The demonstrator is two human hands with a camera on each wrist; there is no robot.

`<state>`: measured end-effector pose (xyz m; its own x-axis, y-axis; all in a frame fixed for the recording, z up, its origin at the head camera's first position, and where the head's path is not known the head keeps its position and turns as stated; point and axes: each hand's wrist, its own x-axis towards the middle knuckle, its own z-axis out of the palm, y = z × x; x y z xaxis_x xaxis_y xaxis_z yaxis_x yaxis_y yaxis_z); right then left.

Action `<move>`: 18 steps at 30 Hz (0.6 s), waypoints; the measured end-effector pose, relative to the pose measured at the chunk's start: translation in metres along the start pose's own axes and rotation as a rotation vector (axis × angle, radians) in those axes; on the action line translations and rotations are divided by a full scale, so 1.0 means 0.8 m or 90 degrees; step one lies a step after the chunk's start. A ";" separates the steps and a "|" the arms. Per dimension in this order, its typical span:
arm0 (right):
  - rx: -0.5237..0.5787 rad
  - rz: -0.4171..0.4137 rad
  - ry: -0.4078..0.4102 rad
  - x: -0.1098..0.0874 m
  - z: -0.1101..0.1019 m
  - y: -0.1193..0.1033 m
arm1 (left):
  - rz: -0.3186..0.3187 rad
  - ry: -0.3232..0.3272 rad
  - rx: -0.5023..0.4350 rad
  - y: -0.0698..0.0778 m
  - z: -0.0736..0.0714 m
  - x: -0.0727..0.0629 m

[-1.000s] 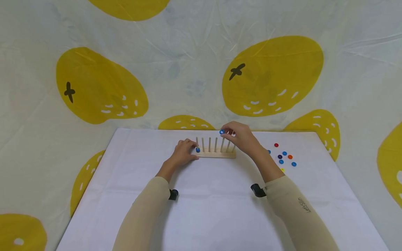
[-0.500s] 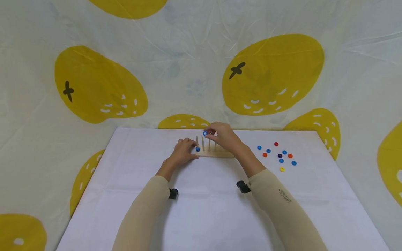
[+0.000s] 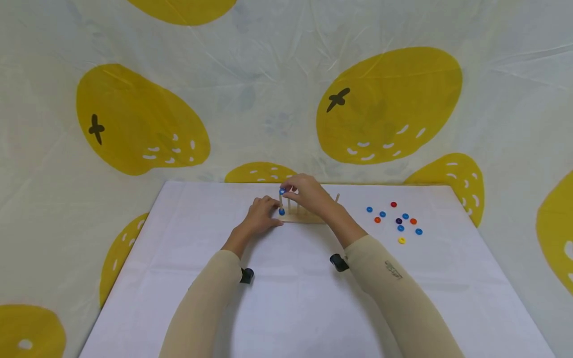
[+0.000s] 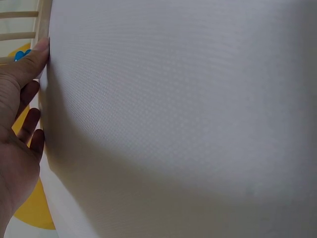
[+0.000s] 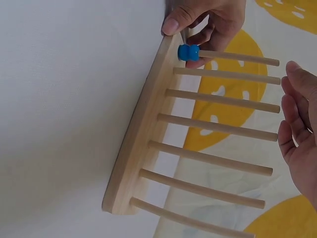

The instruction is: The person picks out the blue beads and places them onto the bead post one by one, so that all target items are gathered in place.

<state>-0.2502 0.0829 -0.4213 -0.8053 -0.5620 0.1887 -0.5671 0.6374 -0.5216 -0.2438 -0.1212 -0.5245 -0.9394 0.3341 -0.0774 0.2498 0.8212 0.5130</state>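
Note:
A wooden peg rack (image 3: 304, 218) with a row of upright pegs stands near the back of the table. My left hand (image 3: 259, 217) grips its left end, thumb in front and fingers behind. Two blue rings (image 5: 188, 52) sit stacked low on the leftmost peg, beside the left thumb. Another blue ring (image 3: 282, 191) is pinched between my right hand's (image 3: 310, 195) thumb and fingers, right at the top of that same peg. In the right wrist view the right hand (image 5: 303, 134) shows beside the peg tips, the held ring out of sight. The other pegs (image 5: 218, 129) are bare.
Several loose rings lie scattered right of the rack, among them a red ring (image 3: 393, 204), a dark purple ring (image 3: 399, 221) and a yellow ring (image 3: 402, 240). A white cloth (image 3: 286, 308) covers the table. Behind hangs a patterned curtain (image 3: 268, 89).
My right hand has moved left along the rack with the blue ring, from over the right-hand pegs to the leftmost peg's top. The left hand has stayed on the rack's end.

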 end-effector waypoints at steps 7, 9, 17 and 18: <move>-0.019 -0.010 -0.022 0.005 0.005 -0.002 | -0.007 -0.005 -0.003 0.003 -0.002 -0.001; -0.023 -0.010 -0.023 0.005 0.007 -0.002 | -0.007 -0.005 -0.005 0.003 -0.002 -0.001; -0.027 0.013 -0.033 0.005 0.012 -0.001 | -0.014 -0.005 -0.013 0.006 -0.003 -0.003; -0.025 0.015 -0.033 0.005 0.012 -0.001 | -0.014 -0.005 -0.013 0.007 -0.003 -0.004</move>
<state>-0.2515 0.0752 -0.4281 -0.8090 -0.5727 0.1328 -0.5554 0.6704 -0.4921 -0.2404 -0.1190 -0.5192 -0.9427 0.3197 -0.0955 0.2242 0.8189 0.5284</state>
